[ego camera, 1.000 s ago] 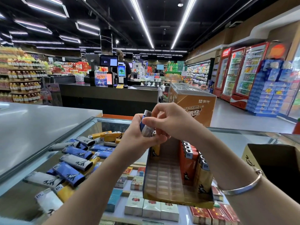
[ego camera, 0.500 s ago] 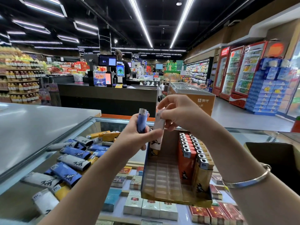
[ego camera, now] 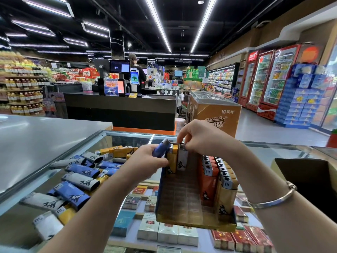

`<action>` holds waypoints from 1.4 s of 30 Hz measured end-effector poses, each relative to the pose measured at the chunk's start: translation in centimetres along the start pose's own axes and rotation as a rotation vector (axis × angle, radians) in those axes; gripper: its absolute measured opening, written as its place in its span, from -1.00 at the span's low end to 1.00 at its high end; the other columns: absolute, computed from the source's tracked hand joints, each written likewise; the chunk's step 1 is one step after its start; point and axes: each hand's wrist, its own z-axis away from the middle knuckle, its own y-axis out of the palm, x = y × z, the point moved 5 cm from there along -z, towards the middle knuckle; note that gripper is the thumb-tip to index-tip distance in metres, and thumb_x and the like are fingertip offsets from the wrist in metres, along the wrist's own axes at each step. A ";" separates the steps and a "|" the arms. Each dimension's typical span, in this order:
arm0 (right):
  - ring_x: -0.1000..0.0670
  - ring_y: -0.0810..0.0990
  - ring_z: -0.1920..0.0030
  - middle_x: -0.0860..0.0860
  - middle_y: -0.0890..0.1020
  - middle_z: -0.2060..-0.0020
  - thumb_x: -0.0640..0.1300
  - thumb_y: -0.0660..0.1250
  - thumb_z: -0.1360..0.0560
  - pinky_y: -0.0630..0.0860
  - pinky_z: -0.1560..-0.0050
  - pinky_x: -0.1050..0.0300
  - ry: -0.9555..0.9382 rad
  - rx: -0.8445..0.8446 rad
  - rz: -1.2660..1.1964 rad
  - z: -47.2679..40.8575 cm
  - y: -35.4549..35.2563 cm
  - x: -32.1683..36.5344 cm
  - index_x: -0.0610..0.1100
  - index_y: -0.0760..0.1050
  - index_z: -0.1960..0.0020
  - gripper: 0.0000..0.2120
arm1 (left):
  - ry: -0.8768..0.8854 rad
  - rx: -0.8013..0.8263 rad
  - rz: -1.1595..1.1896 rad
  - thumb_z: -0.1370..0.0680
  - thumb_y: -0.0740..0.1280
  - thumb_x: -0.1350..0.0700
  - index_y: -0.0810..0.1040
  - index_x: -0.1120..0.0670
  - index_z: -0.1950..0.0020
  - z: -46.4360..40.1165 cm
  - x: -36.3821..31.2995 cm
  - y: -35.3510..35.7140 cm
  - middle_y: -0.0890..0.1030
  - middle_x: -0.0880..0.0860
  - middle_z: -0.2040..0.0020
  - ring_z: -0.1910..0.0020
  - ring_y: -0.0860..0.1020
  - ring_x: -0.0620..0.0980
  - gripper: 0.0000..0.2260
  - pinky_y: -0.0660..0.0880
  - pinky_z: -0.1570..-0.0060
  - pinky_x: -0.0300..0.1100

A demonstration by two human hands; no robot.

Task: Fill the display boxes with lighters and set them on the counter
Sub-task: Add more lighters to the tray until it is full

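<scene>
Right hand (ego camera: 202,137) pinching a grey lighter (ego camera: 182,158) at the display box (ego camera: 193,201) back corner — left hand (ego camera: 145,161) gripping a blue lighter (ego camera: 161,147) just beside it.

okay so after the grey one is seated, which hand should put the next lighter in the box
Left. The left hand already holds a blue plastic lighter beside the back corner of the cardboard display box, while the right hand is pinching the grey lighter.

Blue lighter (ego camera: 161,148) in left hand (ego camera: 145,159). White-grey lighter (ego camera: 182,158), black graphic; beside it yellow lighter (ego camera: 172,160). Display box (ego camera: 184,196): brown grid floor, orange lighter row (ego camera: 208,177).
</scene>
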 end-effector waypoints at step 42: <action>0.09 0.53 0.31 0.01 0.59 0.31 -0.22 0.41 -0.44 0.51 0.19 0.16 -0.148 0.026 -0.412 0.7 -1.2 1.6 -0.09 0.51 -0.08 -0.77 | 0.376 -0.201 -0.073 -0.57 0.23 0.21 0.41 0.03 0.13 0.4 -2.1 -0.3 0.40 0.01 0.33 0.39 0.35 -0.15 -0.89 0.38 0.31 -0.20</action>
